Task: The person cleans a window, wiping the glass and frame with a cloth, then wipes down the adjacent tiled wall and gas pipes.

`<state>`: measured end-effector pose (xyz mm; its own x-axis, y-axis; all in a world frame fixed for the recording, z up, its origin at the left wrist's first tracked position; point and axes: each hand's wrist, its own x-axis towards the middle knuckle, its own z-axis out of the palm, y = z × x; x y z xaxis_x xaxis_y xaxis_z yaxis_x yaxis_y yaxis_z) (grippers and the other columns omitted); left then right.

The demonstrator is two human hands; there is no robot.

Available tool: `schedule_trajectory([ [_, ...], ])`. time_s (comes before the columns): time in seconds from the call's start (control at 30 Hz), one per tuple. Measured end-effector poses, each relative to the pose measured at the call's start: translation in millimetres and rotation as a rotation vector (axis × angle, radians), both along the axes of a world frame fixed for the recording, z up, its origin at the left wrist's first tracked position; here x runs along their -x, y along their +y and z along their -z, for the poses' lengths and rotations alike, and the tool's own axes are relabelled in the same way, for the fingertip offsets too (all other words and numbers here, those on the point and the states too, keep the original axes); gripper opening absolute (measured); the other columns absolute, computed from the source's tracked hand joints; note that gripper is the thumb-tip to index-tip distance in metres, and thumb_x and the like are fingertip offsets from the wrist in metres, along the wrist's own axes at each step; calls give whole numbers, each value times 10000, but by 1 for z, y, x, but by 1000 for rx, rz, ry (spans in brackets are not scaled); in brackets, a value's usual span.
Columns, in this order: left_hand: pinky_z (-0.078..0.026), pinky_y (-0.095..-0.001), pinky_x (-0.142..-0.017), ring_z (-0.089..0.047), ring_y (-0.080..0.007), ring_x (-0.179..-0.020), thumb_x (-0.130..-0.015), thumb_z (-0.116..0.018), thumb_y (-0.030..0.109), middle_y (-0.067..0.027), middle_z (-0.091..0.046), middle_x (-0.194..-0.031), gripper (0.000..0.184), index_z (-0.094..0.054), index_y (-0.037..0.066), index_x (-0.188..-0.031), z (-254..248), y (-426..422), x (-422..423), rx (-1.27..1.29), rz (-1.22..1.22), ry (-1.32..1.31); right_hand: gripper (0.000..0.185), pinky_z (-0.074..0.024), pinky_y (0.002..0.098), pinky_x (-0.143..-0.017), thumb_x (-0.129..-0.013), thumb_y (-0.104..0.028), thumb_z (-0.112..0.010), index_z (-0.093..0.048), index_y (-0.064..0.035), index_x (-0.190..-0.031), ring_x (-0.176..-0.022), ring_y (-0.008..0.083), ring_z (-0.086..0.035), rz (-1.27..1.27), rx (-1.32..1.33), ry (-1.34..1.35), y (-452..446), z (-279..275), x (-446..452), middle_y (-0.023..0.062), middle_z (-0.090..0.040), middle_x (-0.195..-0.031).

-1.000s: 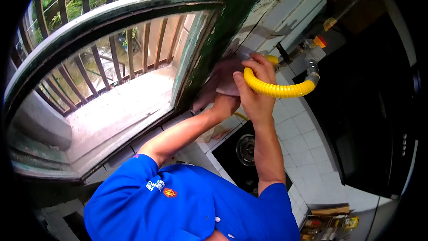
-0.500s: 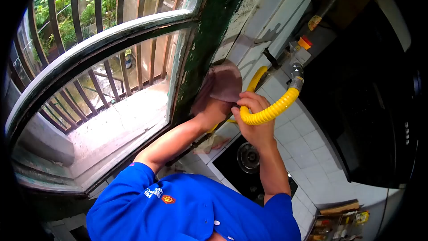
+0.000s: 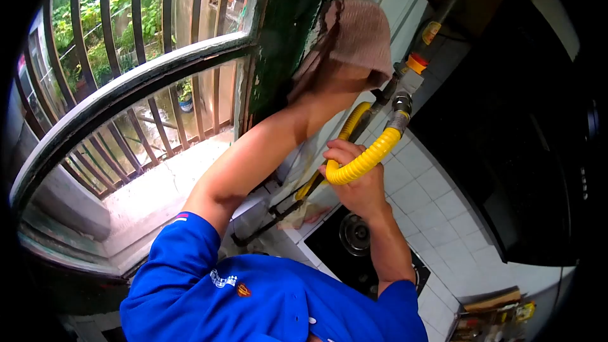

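Note:
A brownish-pink cloth (image 3: pixel 361 31) is draped over my left hand (image 3: pixel 347 81), raised beside the dark green window post and the pale wall. The cloth hides most of its fingers, though it is held in them. Lower and to the right, my right hand (image 3: pixel 358 187) has its fingers wrapped round the bend of a yellow corrugated hose (image 3: pixel 373 154). One end of this hose meets a metal fitting (image 3: pixel 401 106) below a valve with an orange-red handle (image 3: pixel 417 62). Another yellow stretch (image 3: pixel 353 121) runs beside a dark pipe behind the hands.
An arched window frame (image 3: pixel 136 81) with bars (image 3: pixel 107 31) behind it fills the left. A black range hood (image 3: pixel 500 145) is at the right, over white tiles (image 3: pixel 437 206). Below my right hand lies a black stove (image 3: pixel 342 253). Bottles and packets (image 3: pixel 487 323) stand at the lower right.
My left hand has moved up along the wall with the cloth. My right hand stays on the hose, now lower in view. The view has shifted, bringing the valve further left.

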<state>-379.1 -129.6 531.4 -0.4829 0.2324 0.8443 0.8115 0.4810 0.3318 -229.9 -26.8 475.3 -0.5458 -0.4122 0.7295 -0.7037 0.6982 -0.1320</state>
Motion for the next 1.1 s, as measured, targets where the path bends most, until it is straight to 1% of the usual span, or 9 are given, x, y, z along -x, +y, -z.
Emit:
schedule_trajectory([
  [0.1,-352,-438,-1051,-451,-379,-1221,-763,-705,219,-213,-496,-1279,567,-529,51,-1276,11,26,28,-158,-166,339,253,-517,370,-750,-741,-73,-770,-646,-64,-961,-862,299,-654,-16,17,-21,2,2,-1,119,-673,-1029],
  [0.33,-467,-413,-804,-598,-335,-928,-741,-665,80,-168,-611,-938,156,-601,35,-876,-32,2,-6,-15,-138,207,267,-515,395,-819,-746,-93,-738,-657,-70,-999,-934,302,-652,-23,-18,-34,4,1,-1,104,-673,-1057],
  [0.43,-478,-398,-780,-600,-322,-836,-704,-653,43,-158,-598,-852,188,-604,35,-886,-53,15,28,-91,-72,266,301,-499,405,-853,-741,-90,-715,-659,-74,-1036,-980,299,-638,-23,-15,-67,2,2,0,93,-667,-1076],
  [0.53,-468,-376,-830,-600,-244,-891,-890,-563,177,-142,-637,-952,197,-652,77,-1034,-55,1,18,-100,-259,401,299,-500,401,-852,-748,-86,-709,-654,-65,-1041,-982,300,-636,-32,6,-79,0,2,-1,97,-663,-1075],
  [0.57,-468,-380,-783,-584,-272,-845,-772,-612,107,-135,-606,-888,161,-632,64,-926,-60,-36,-18,122,-5,273,295,-501,400,-849,-750,-85,-707,-651,-60,-1039,-981,302,-635,-41,27,-84,0,3,-2,101,-661,-1072],
  [0.67,-449,-371,-672,-560,-282,-737,-638,-662,32,-105,-555,-744,102,-568,55,-673,-44,0,-29,-148,-38,325,281,-503,408,-840,-757,-89,-705,-650,-53,-1030,-975,308,-634,-53,39,-58,0,4,-2,106,-662,-1067],
  [0.83,-479,-395,-744,-605,-314,-946,-754,-604,44,-149,-626,-970,43,-588,62,-717,-62,4,10,-21,-62,40,292,-504,417,-841,-765,-107,-710,-649,-53,-1045,-985,314,-632,-49,16,-87,-1,1,0,112,-662,-1072],
  [1.0,-387,-433,-1002,-506,-378,-1182,-806,-598,57,-229,-567,-1207,406,-582,46,-1212,-50,12,13,-104,-217,377,314,-504,421,-843,-768,-115,-715,-645,-52,-1067,-996,319,-629,-34,13,-87,-1,4,1,117,-663,-1081],
  [1.1,-409,-442,-972,-524,-398,-1155,-785,-622,66,-232,-583,-1170,376,-606,44,-1160,-33,3,-5,94,-245,240,319,-503,424,-845,-764,-111,-716,-645,-53,-1070,-994,316,-630,-42,37,-75,-1,4,1,116,-663,-1084],
])
